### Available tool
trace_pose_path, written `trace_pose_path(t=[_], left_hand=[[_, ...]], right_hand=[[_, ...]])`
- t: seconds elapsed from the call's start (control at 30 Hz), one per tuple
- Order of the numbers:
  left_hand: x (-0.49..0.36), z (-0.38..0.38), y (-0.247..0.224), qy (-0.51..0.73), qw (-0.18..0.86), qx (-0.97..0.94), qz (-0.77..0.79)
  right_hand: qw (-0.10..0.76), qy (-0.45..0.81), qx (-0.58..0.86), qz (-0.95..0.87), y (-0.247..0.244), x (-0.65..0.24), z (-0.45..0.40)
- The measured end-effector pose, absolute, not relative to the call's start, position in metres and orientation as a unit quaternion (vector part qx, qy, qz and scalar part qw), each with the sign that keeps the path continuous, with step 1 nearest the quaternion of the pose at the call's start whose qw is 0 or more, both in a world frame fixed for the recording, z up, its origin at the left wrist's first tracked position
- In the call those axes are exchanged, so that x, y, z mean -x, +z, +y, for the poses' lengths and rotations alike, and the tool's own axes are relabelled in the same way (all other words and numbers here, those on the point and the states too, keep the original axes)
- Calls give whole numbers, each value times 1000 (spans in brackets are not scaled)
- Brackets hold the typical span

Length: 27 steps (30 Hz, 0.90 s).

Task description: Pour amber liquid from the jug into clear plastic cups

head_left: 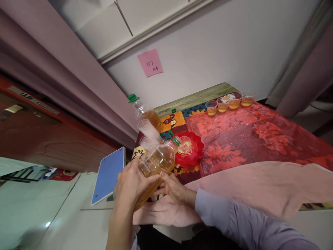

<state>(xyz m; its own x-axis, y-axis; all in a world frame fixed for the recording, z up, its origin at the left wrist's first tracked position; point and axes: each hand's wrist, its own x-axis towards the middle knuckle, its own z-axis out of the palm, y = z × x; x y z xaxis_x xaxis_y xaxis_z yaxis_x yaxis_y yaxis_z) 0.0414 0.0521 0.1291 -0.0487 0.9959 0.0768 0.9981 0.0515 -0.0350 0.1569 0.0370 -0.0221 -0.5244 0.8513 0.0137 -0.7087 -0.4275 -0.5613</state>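
A large clear plastic bottle (157, 161) of amber liquid lies tilted between my hands, its green-ringed mouth pointing right. My left hand (132, 184) wraps around its upper left side. Closed against its lower right side is my right hand (173, 187); the bottle hides some of its fingers. The mouth reaches over a clear plastic cup (185, 143) that stands on a red scalloped plate (196, 157). Whether liquid is flowing into the cup, I cannot tell. Just beyond the bottle are stacked clear cups (148, 131), partly hidden by it.
A second bottle (154, 119) with a green top stands behind the stack. Several cups of amber liquid (222, 106) line the table's far right. A small green cap (173, 110) lies near the back edge. Pink cloth (241, 187) covers the front edge; a blue board (109, 175) is at left.
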Motion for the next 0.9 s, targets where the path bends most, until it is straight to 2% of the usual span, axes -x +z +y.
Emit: trace_pose_path(t=[0.3,0.9], left_hand=[[-50,52,138,23,31,675,-737],[-47,51,135,14,33,680,-733]], right_hand=[[470,833,136,-258,-25,-155,37],[470,833,139,-257,-25,-155,37]])
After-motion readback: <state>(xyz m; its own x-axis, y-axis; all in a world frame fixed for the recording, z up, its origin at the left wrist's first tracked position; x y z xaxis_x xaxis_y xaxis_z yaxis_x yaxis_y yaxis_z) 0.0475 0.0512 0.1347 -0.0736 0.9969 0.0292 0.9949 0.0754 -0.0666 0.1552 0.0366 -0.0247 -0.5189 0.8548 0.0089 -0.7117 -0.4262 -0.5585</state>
